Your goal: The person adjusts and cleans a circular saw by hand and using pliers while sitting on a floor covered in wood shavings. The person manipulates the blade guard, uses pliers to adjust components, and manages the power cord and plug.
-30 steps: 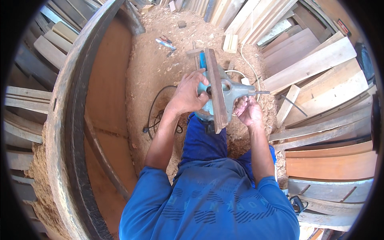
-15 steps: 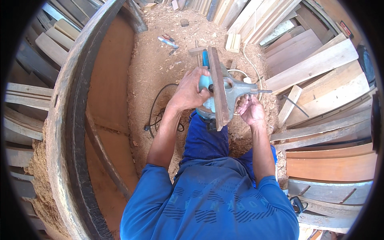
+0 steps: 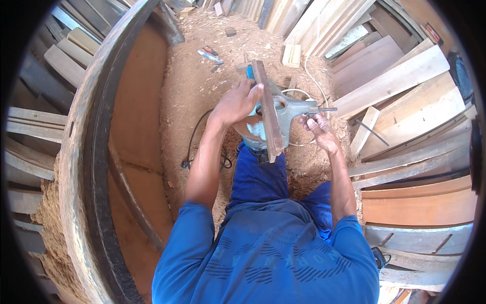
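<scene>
A teal and grey power tool [image 3: 294,108], its exact kind unclear, is held above my blue-trousered legs. Across its grey metal face lies a narrow brown wooden strip [image 3: 268,114], tilted slightly. My left hand [image 3: 238,103] is closed around the tool's teal side, the thumb side against the strip's left edge; its far fingers are partly hidden. From the tool's right end a thin metal rod [image 3: 325,110] sticks out. Just below that rod my right hand [image 3: 320,129] has its fingers bent and pinched together; whatever lies between them is too small to make out.
On my left stands a large curved wooden frame [image 3: 96,126] with a brown panel. Stacked planks [image 3: 395,81] line the right. A white cable [image 3: 315,76], a black cable [image 3: 192,142], a small wood block [image 3: 291,54] and hand tools [image 3: 211,54] lie on the shaving-covered floor.
The tool and strip have shifted slightly left. My left hand has moved up against the strip. My right hand has turned, its fingers drawing closer together below the rod.
</scene>
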### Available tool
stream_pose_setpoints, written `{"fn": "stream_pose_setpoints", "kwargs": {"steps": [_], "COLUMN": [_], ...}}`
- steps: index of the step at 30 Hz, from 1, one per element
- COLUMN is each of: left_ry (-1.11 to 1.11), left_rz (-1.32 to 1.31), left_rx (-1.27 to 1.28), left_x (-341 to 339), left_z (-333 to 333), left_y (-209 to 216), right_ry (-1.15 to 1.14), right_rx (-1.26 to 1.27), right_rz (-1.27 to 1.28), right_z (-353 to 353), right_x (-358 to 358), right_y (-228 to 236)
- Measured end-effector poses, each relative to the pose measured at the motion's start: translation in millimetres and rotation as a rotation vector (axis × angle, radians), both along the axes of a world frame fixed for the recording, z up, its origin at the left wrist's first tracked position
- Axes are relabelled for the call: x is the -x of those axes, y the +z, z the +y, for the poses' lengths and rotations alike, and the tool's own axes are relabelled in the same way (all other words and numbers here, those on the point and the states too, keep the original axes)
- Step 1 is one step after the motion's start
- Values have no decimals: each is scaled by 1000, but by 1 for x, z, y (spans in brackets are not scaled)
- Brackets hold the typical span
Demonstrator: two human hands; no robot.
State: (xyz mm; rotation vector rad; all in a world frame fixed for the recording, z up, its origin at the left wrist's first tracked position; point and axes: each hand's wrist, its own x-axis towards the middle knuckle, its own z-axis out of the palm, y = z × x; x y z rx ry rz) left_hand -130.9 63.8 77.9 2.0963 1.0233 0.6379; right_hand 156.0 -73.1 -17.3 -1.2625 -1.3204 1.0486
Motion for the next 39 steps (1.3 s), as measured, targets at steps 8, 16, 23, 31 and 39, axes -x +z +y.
{"fn": "stream_pose_setpoints", "kwargs": {"steps": [8,16,23,31,39], "left_ry": [30,43,41,63,77], "left_rz": [232,231,195,231,196], "left_rx": [80,67,93,90,-4], "left_x": [-18,-40,-36,-43,-37], "left_z": [17,11,16,6,9], "left_y": [9,5,3,11,0], "right_ry": [22,-144,-805,-795,-816], "right_rx": [-1,24,-47,-141,-208], "right_rz": [-164,-232,-484,-705,-631], "right_z": [7,-1,-37,-14,-4], "right_x": [-17,-4,37,49,52], "right_y": [-6,-4,39,39,35]}}
